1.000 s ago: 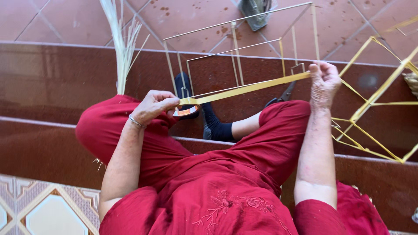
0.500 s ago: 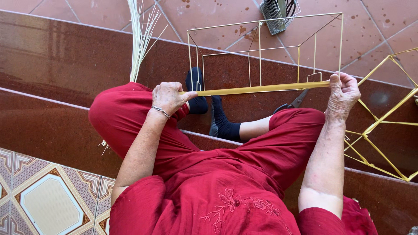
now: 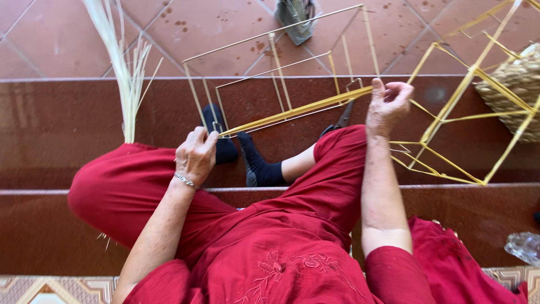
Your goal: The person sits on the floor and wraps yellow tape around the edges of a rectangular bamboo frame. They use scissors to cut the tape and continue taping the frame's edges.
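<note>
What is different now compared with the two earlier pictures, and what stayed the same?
The left hand has let go of the small tape roll it held a second ago; it now pinches only the near end of the yellow strip. The strip, level half a second ago, again slopes up towards the right hand. Unchanged: both hands keep the strip stretched across the wire frame, and the person stays seated on the steps.

No labels, signs or screens show anywhere. The only wrapping in view is a crumpled clear plastic bag (image 3: 524, 247) lying at the right edge on the brown step (image 3: 67, 124).
</note>
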